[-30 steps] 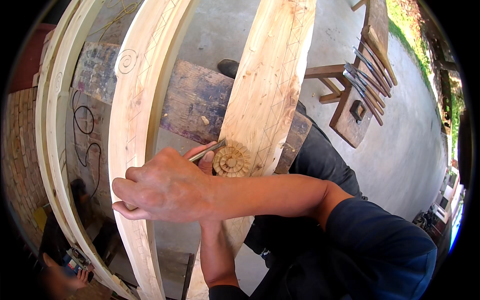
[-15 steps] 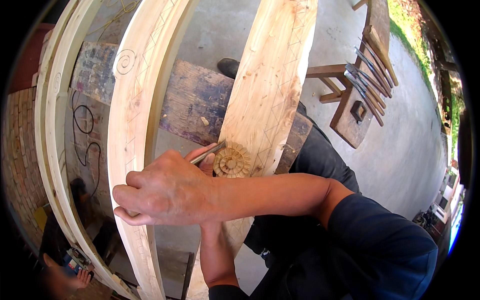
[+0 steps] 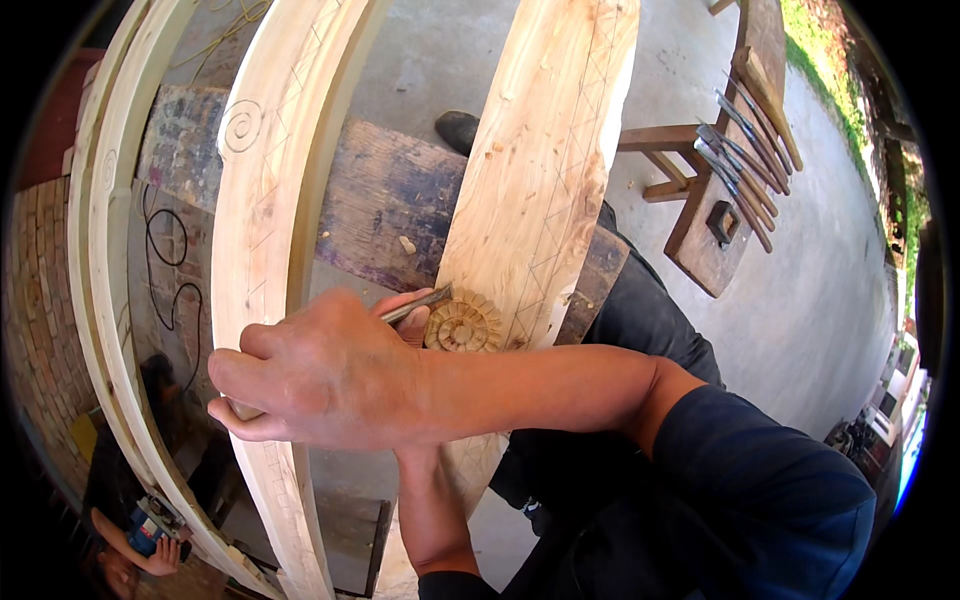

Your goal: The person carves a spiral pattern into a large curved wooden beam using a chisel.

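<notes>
A round flower-like rosette is carved in relief on a pale wooden plank with pencilled zigzag lines. The metal blade of a carving chisel meets the rosette's upper left edge. My right hand is closed around the chisel's handle, of which only a bit shows by the little finger. Its forearm crosses over my left wrist. Beneath it, my left hand pinches the blade close to the rosette; most of that hand is hidden by the right one.
A second curved beam with a drawn spiral stands left, more beams beyond. A stained board lies under the wood. Several chisels and a wooden mallet rest on a bench. At lower left, another person's hand holds a power tool.
My right hand has shifted slightly left and up with the chisel's handle, while the blade tip stays at the rosette's edge. The other person and the power tool have moved a little at lower left.
</notes>
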Available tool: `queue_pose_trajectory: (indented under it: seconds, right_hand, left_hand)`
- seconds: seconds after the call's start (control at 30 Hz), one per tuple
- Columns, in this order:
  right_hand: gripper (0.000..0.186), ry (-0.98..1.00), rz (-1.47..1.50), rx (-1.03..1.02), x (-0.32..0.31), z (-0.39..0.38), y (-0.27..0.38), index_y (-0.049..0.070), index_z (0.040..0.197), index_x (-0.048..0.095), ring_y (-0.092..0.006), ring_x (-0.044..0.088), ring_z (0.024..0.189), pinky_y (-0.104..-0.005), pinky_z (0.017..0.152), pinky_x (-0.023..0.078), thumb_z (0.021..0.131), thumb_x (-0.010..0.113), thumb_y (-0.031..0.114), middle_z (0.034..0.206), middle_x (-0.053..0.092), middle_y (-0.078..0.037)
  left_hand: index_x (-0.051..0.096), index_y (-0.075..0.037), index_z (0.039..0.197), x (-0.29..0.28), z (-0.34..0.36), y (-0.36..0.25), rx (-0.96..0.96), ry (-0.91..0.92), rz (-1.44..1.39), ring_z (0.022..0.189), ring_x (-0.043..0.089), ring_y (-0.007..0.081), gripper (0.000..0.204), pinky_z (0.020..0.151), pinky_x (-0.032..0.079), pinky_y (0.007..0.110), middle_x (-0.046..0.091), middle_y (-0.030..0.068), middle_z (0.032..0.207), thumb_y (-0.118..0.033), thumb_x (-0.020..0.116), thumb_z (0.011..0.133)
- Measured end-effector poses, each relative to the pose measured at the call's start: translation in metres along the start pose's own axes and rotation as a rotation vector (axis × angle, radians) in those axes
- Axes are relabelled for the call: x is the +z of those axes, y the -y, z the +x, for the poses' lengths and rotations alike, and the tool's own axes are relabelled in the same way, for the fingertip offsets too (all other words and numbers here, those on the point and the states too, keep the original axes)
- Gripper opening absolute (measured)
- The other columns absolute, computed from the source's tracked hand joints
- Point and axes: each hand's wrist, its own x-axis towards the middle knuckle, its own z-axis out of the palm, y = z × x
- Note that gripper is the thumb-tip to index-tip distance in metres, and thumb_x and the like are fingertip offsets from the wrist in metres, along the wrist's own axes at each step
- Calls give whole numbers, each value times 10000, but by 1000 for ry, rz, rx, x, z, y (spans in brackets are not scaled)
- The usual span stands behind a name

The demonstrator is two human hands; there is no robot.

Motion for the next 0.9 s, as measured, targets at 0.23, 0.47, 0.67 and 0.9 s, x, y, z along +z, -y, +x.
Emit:
queue_pose_trajectory:
  seconds: [0.23, 0.47, 0.67, 0.9]
  right_hand:
    - [333, -96, -47, 9, 1, 5, -2, 110, 841, 608, -270, 692, 560, -424, 485, 537, 942, 810, 354, 662, 645, -57]
    - [334, -82, -76, -56, 7, -8, 0, 134, 821, 605, -244, 637, 490, -415, 432, 479, 895, 861, 336, 614, 581, -22]
    - [325, -140, -102, -27, 11, 0, -4, 127, 813, 602, -222, 642, 490, -408, 426, 477, 899, 853, 314, 612, 588, -23]
    - [307, -29, -46, -154, -15, -22, 30, 101, 806, 591, -202, 624, 540, -386, 486, 476, 908, 849, 233, 673, 573, -40]
  left_hand:
    - [676, -19, 1442, -2, -1, 3, 11, 15, 20, 1062, 785, 193, 368, 1012, 604, 309, 826, 118, 1165, -61, 686, 1076]
    - [673, -16, 1445, -5, 3, 5, 25, 46, 11, 1057, 786, 197, 375, 1005, 606, 311, 826, 120, 1156, -62, 690, 1073]
    - [669, -14, 1447, -6, 4, 4, 54, 74, 31, 1053, 787, 200, 381, 1000, 608, 313, 826, 121, 1149, -63, 694, 1071]
    - [666, -11, 1451, -10, -16, -2, 239, 87, 223, 1048, 788, 203, 388, 993, 611, 315, 826, 122, 1141, -64, 698, 1068]
